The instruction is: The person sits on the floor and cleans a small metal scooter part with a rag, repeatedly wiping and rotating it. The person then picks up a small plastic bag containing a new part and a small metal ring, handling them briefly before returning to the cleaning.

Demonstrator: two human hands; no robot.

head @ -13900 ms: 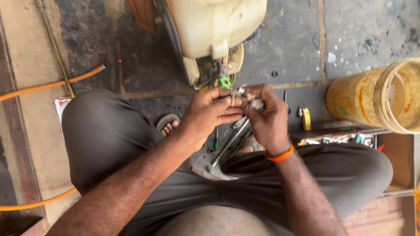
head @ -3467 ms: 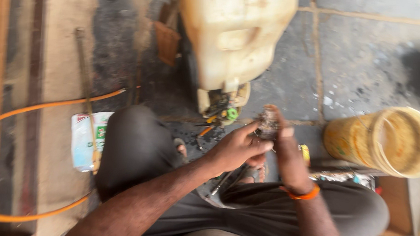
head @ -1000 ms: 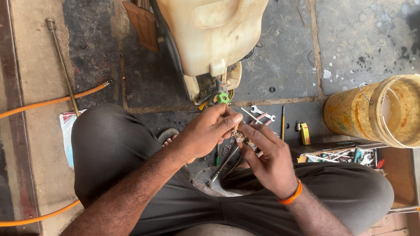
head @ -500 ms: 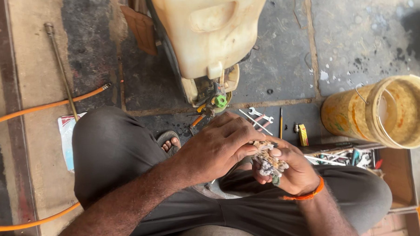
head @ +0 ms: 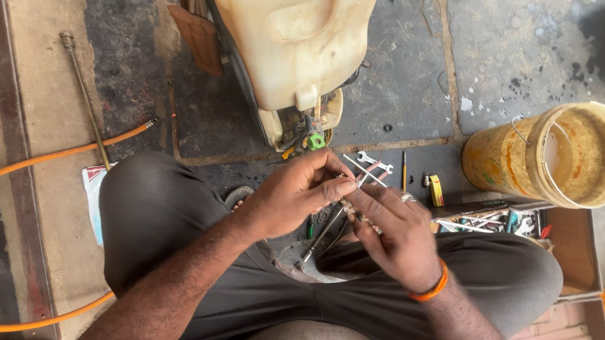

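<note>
- The left hand (head: 295, 200) and the right hand (head: 394, 233) are meeting above the lap, fingertips pinched together on one small metal part (head: 350, 206); both hands are clamping on it from opposite sides, and what kind of part it is cannot be told.
- The left forearm is reaching in from the lower left, the right from the lower right; the right wrist is wearing one orange band (head: 431, 291).
- One long metal tool (head: 321, 236) is lying just below the hands, between the knees of the grey trousers.
- Two small spanners (head: 373, 164) are lying crossed on the dark stone floor (head: 399, 79) just beyond the fingers, with one thin screwdriver (head: 404, 170) beside them.
- One cream plastic tank (head: 290, 42) is standing ahead of the hands.
- One yellow bucket (head: 497, 160) is sitting to the right, near an open box of tools (head: 571, 250).
- One orange hose (head: 62, 153) and one metal rod (head: 84, 92) are lying at the left, beside a flat white packet (head: 92, 196) with red and green print.
</note>
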